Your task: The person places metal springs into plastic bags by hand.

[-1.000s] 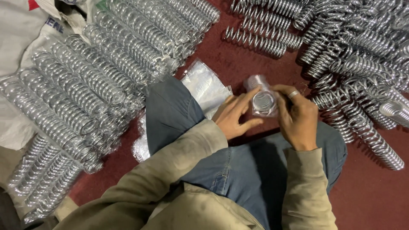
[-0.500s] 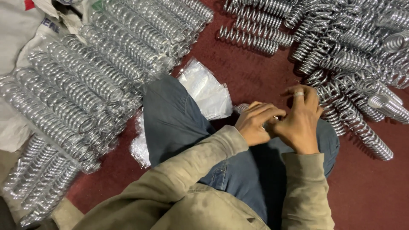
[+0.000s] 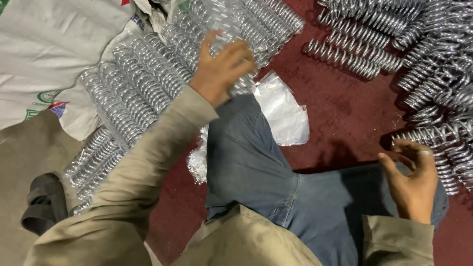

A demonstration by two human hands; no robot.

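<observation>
My left hand (image 3: 220,69) reaches out to the upper left and grips a shiny metal coil spring wrapped in clear plastic (image 3: 231,37), holding it on the rows of bagged springs (image 3: 138,93). My right hand (image 3: 413,180) hovers with fingers apart and nothing in it, just beside the heap of bare springs (image 3: 433,74) at the right; it wears a ring. A stack of clear plastic bags (image 3: 285,106) lies on the floor by my jeans-clad knee (image 3: 246,148).
White woven sacks (image 3: 49,59) lie under the bagged springs at the upper left. The floor (image 3: 345,113) is dark red. More bare springs (image 3: 354,56) lie in a row at the top centre. A black strap-like item (image 3: 44,202) sits at the lower left.
Both hands were together over my lap on a spring. Now the left hand has swung up and left with the wrapped spring to the rows, and the right hand has moved right, empty.
</observation>
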